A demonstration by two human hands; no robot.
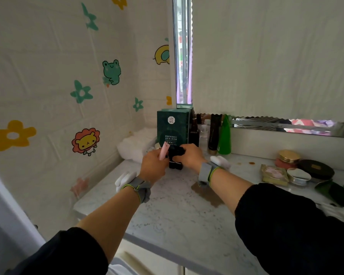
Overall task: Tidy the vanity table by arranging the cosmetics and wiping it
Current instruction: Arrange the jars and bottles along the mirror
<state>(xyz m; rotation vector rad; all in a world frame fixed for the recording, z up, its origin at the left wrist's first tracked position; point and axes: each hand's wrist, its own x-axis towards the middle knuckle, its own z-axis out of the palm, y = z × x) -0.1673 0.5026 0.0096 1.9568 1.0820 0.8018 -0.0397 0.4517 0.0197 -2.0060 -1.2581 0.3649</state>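
Black lipstick cases point(176, 165), likely light, rigid, topple-prone: right hand point(190, 157) grips their sides; beside that grip, left hand point(153, 166) pinches a pink tube point(164, 150).

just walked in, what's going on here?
A person is grouping black tubes in front of a green box at the back corner of the table. The left hand holds a pink tube; the right hand grips the black ones. Compacts sit loose on the right, and a brown stain is not yet wiped.
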